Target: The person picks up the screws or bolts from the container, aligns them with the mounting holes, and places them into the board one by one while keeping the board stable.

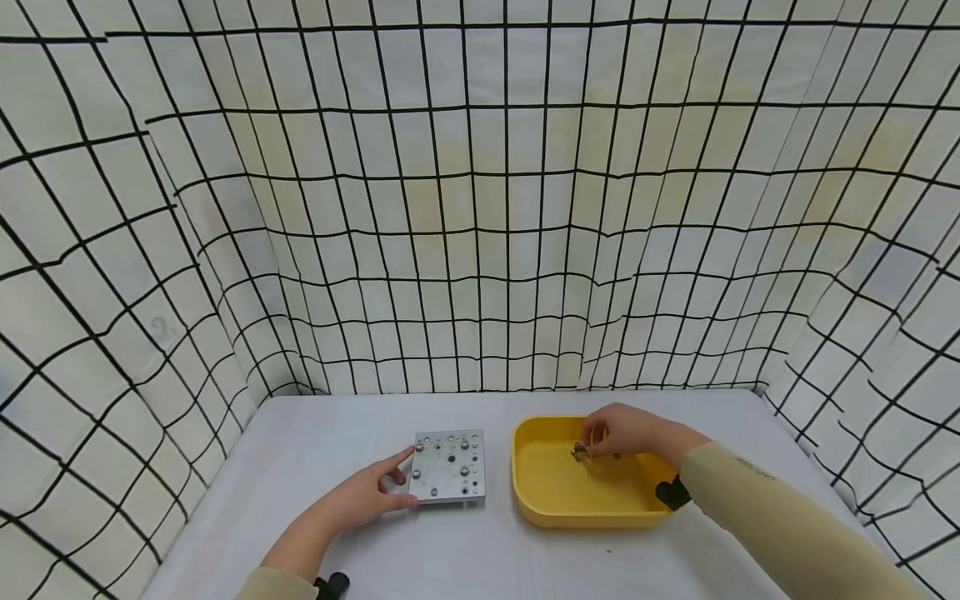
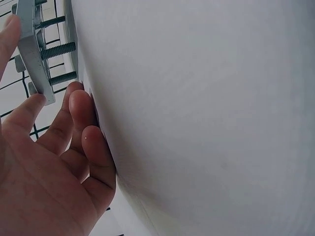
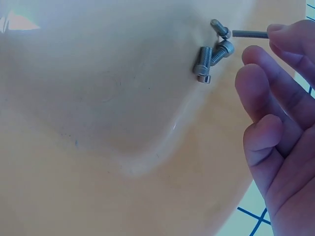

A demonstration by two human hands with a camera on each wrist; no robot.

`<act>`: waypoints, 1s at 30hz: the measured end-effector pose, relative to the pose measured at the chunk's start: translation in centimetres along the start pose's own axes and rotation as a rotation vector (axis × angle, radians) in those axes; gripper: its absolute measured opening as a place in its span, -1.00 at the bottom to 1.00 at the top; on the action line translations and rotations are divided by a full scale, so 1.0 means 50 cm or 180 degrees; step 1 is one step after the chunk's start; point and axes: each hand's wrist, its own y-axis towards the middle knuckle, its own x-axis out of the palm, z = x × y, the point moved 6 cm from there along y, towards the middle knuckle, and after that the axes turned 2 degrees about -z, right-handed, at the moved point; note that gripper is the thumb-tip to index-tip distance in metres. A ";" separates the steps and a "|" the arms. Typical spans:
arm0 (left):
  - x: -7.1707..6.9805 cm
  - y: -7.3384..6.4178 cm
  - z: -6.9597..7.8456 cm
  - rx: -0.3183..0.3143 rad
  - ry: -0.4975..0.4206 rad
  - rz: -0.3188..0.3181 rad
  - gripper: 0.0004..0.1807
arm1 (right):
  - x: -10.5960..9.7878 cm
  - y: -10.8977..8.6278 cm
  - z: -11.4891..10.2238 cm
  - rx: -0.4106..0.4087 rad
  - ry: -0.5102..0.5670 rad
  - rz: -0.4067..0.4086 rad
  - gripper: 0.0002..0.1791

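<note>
Pinching a thin grey rod point(image 3: 250, 34), the right hand point(image 1: 632, 429) might nudge silver screws point(image 3: 204, 63) astray, the left hand point(image 1: 369, 493) gripping a square silver plate point(image 1: 442, 468).

Two hands point(image 1: 367, 493) point(image 1: 633, 430), one plate point(image 1: 444, 483), one tray point(image 1: 551, 490).

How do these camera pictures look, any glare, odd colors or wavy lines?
Head view: fairly even light, the black grid lines wavy, though whether from lens or cloth I can't tell; left wrist view: the white tabletop shades darker toward the left hand; right wrist view: a bright patch, likely glare, at upper left, and the tray pale orange, not the head view's yellow.
</note>
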 end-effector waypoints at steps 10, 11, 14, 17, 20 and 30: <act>-0.002 -0.002 0.005 0.0025 -0.0018 -0.0012 0.02 | -0.024 -0.009 -0.013 -0.0082 0.0251 0.0115 -0.96; -0.002 -0.003 0.006 0.0036 -0.0021 -0.0011 0.02 | -0.025 -0.008 -0.014 -0.0098 0.0285 0.0127 -0.95; -0.004 -0.004 0.009 0.0070 -0.0025 -0.0001 0.02 | -0.028 -0.003 -0.021 -0.0173 0.0387 0.0153 -0.94; -0.004 -0.004 0.008 0.0073 -0.0030 0.0015 0.02 | -0.031 0.000 -0.033 -0.0254 0.0501 0.0181 -0.92; -0.003 -0.005 0.007 0.0077 -0.0026 0.0022 0.03 | -0.032 0.001 -0.051 -0.0321 0.0576 0.0176 -0.92; -0.001 -0.008 0.007 0.0053 -0.0061 0.0030 0.01 | -0.013 0.028 -0.121 -0.0395 0.0827 0.0080 -0.96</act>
